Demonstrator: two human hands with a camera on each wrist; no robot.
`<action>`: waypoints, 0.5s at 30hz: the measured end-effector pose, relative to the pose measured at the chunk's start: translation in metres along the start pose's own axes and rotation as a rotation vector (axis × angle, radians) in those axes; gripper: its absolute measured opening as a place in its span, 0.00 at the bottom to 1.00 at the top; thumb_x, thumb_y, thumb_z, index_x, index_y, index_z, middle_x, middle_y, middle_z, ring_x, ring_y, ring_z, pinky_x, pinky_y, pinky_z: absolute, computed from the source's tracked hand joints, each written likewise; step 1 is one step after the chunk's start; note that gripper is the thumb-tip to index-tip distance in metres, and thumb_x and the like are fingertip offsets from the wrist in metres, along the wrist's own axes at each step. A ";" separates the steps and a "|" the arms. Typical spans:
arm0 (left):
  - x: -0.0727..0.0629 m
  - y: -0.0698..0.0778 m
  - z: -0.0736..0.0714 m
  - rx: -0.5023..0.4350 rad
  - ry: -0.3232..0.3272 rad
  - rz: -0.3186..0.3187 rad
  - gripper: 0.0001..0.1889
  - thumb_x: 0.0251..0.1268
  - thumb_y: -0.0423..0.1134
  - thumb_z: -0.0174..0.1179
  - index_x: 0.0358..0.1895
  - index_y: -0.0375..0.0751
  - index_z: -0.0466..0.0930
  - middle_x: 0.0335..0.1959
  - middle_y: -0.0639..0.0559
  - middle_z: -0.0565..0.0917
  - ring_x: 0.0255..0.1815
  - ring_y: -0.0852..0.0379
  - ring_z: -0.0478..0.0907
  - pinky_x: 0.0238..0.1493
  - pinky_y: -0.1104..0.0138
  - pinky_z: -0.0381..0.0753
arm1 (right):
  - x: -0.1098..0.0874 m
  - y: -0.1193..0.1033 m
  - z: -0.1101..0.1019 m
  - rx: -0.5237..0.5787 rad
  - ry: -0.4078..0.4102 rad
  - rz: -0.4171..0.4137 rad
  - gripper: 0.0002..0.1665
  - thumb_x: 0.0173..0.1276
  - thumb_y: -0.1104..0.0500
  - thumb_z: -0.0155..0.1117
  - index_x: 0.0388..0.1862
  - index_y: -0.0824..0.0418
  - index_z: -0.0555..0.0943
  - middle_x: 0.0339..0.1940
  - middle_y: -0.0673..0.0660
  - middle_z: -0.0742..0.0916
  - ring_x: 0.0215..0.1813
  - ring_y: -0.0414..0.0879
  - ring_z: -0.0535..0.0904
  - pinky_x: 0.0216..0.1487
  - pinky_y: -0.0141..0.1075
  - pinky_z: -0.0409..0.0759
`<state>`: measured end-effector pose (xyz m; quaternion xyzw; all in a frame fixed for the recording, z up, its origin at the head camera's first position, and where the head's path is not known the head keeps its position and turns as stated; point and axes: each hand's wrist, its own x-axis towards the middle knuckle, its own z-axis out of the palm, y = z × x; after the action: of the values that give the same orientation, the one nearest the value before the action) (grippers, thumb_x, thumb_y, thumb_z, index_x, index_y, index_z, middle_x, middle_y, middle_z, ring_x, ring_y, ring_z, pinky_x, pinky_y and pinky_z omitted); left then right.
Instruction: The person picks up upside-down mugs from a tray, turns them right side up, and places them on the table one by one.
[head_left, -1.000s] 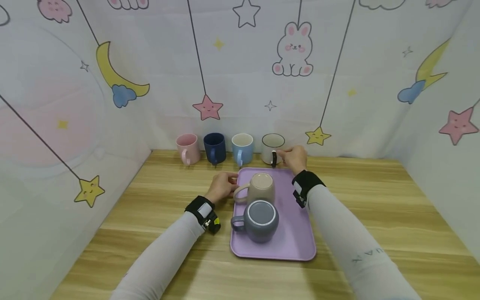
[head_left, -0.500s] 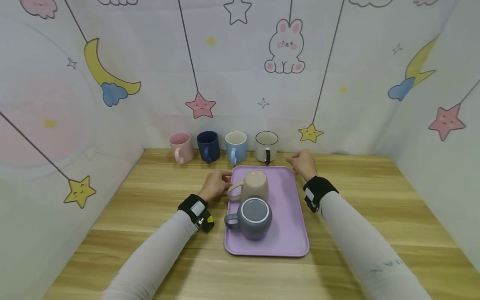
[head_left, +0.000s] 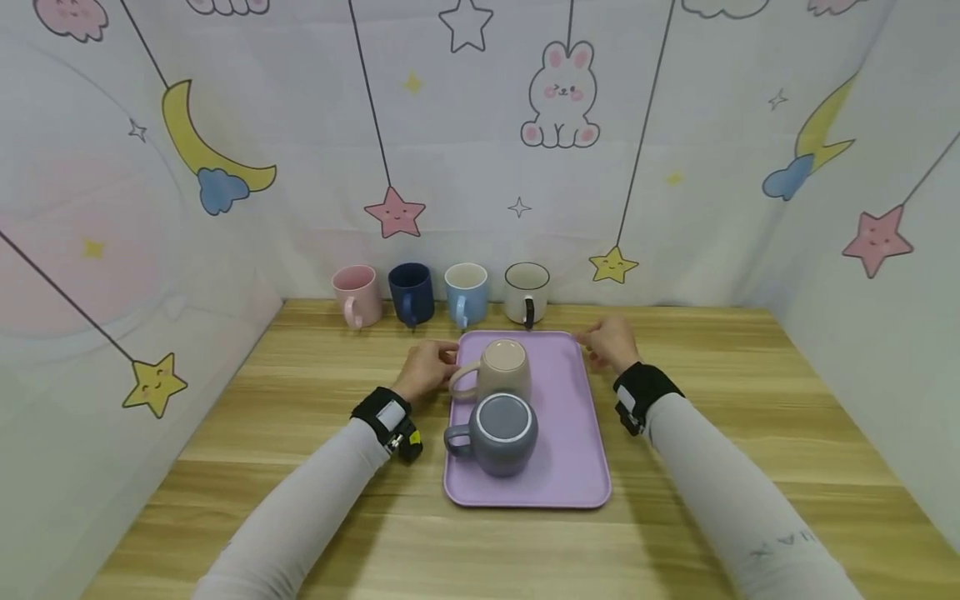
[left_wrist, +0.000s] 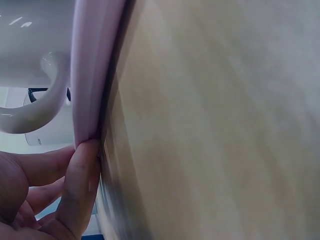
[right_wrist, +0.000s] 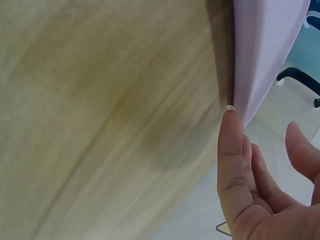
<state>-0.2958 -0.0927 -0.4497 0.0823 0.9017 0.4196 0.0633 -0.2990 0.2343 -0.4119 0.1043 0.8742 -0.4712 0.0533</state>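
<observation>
A lilac tray (head_left: 566, 417) lies on the table. Upside down on its left half are a beige mug (head_left: 504, 367) and, nearer me, a dark grey mug (head_left: 502, 437), both handles pointing left. At the tray's far left corner my left hand (head_left: 427, 367) pinches the rim between thumb and fingers, seen close in the left wrist view. My right hand (head_left: 612, 343) is at the far right corner. In the right wrist view its index fingertip (right_wrist: 230, 117) reaches the tray's side, with the thumb held apart from the rim.
Along the back wall stand a pink mug (head_left: 357, 296), a navy mug (head_left: 412, 293), a light blue mug (head_left: 467, 293) and a white mug (head_left: 527, 292) with a black handle. A printed curtain (head_left: 450, 125) hangs behind the wooden table (head_left: 330, 375).
My right hand has let go of the white mug's side, drawn away to the right, and come down to the tray's far right corner. The left hand stays at its corner.
</observation>
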 end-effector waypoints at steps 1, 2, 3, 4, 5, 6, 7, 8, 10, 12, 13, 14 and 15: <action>0.000 0.000 0.000 0.003 -0.002 0.001 0.22 0.68 0.27 0.67 0.64 0.29 0.81 0.44 0.37 0.87 0.33 0.55 0.81 0.26 0.75 0.80 | 0.000 0.001 0.000 0.007 -0.009 0.005 0.18 0.74 0.61 0.68 0.50 0.78 0.84 0.38 0.64 0.82 0.25 0.47 0.82 0.29 0.38 0.89; 0.000 0.001 0.000 0.005 -0.003 0.002 0.22 0.68 0.27 0.67 0.64 0.29 0.81 0.44 0.37 0.87 0.33 0.55 0.81 0.26 0.76 0.79 | 0.000 0.003 0.001 0.015 -0.017 0.009 0.18 0.74 0.61 0.68 0.50 0.79 0.83 0.37 0.64 0.82 0.23 0.46 0.82 0.28 0.39 0.90; 0.000 0.001 0.000 0.005 -0.004 0.003 0.22 0.68 0.27 0.67 0.64 0.29 0.81 0.44 0.37 0.87 0.33 0.55 0.80 0.26 0.76 0.79 | 0.000 0.004 0.001 0.017 -0.022 0.013 0.18 0.75 0.61 0.68 0.50 0.79 0.83 0.38 0.64 0.82 0.21 0.45 0.82 0.28 0.39 0.90; -0.001 0.001 0.000 0.005 -0.005 0.003 0.22 0.68 0.27 0.66 0.64 0.29 0.80 0.44 0.37 0.87 0.33 0.55 0.80 0.26 0.76 0.78 | 0.000 0.005 0.001 0.019 -0.025 0.015 0.18 0.75 0.61 0.68 0.50 0.79 0.83 0.38 0.65 0.83 0.21 0.45 0.82 0.29 0.39 0.90; -0.001 0.002 0.000 0.004 -0.005 0.002 0.22 0.68 0.27 0.66 0.64 0.29 0.80 0.44 0.37 0.87 0.33 0.55 0.80 0.26 0.76 0.78 | 0.000 0.005 0.001 0.016 -0.028 0.015 0.19 0.75 0.61 0.68 0.50 0.79 0.83 0.38 0.65 0.83 0.20 0.44 0.81 0.29 0.39 0.90; -0.001 0.003 0.000 0.004 -0.005 0.002 0.22 0.68 0.27 0.67 0.64 0.30 0.81 0.44 0.37 0.87 0.33 0.55 0.80 0.26 0.76 0.78 | 0.000 0.006 0.001 0.013 -0.028 0.019 0.19 0.75 0.60 0.69 0.50 0.79 0.83 0.38 0.65 0.83 0.19 0.44 0.81 0.29 0.39 0.90; -0.001 0.003 0.000 0.004 -0.005 0.002 0.22 0.68 0.27 0.67 0.65 0.30 0.81 0.45 0.37 0.87 0.33 0.55 0.80 0.26 0.76 0.78 | 0.000 0.006 0.001 0.013 -0.031 0.021 0.19 0.75 0.60 0.69 0.49 0.79 0.83 0.39 0.66 0.83 0.19 0.44 0.81 0.29 0.39 0.90; -0.001 0.003 0.000 0.003 -0.006 0.001 0.22 0.68 0.27 0.67 0.65 0.30 0.81 0.45 0.37 0.87 0.33 0.55 0.80 0.26 0.76 0.78 | -0.001 0.006 0.001 0.013 -0.032 0.027 0.19 0.75 0.60 0.69 0.49 0.78 0.83 0.39 0.66 0.83 0.19 0.44 0.81 0.30 0.39 0.90; -0.001 0.003 0.000 0.005 -0.008 -0.001 0.22 0.69 0.28 0.66 0.65 0.30 0.80 0.46 0.37 0.87 0.33 0.55 0.80 0.27 0.76 0.79 | -0.002 0.006 0.000 0.013 -0.038 0.034 0.19 0.75 0.60 0.68 0.49 0.78 0.83 0.39 0.66 0.84 0.20 0.45 0.81 0.30 0.40 0.90; -0.002 0.003 -0.001 0.000 -0.012 -0.007 0.22 0.69 0.28 0.66 0.65 0.30 0.80 0.47 0.37 0.87 0.33 0.56 0.81 0.27 0.75 0.80 | -0.003 0.006 0.000 0.015 -0.045 0.041 0.19 0.75 0.60 0.68 0.48 0.78 0.83 0.38 0.66 0.84 0.22 0.45 0.81 0.31 0.40 0.90; -0.002 0.003 -0.001 -0.007 -0.012 -0.011 0.22 0.69 0.29 0.66 0.65 0.31 0.80 0.47 0.37 0.87 0.33 0.56 0.81 0.28 0.75 0.80 | -0.004 0.006 0.000 0.019 -0.048 0.046 0.18 0.75 0.60 0.68 0.48 0.78 0.83 0.37 0.65 0.84 0.23 0.46 0.81 0.31 0.40 0.90; -0.002 0.003 -0.001 -0.019 -0.014 -0.013 0.22 0.70 0.29 0.65 0.66 0.30 0.80 0.47 0.37 0.87 0.32 0.56 0.81 0.28 0.74 0.81 | -0.004 0.007 0.001 0.023 -0.050 0.052 0.18 0.75 0.60 0.68 0.47 0.78 0.83 0.36 0.65 0.84 0.24 0.46 0.81 0.31 0.40 0.90; -0.002 0.003 -0.002 -0.024 -0.014 -0.014 0.22 0.71 0.29 0.65 0.66 0.31 0.80 0.48 0.37 0.87 0.32 0.56 0.82 0.28 0.74 0.81 | -0.004 0.007 0.001 0.031 -0.055 0.059 0.18 0.75 0.60 0.68 0.46 0.78 0.83 0.34 0.64 0.84 0.23 0.46 0.80 0.29 0.39 0.90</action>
<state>-0.2934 -0.0928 -0.4463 0.0783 0.8968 0.4292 0.0735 -0.2936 0.2366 -0.4173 0.1177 0.8616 -0.4855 0.0896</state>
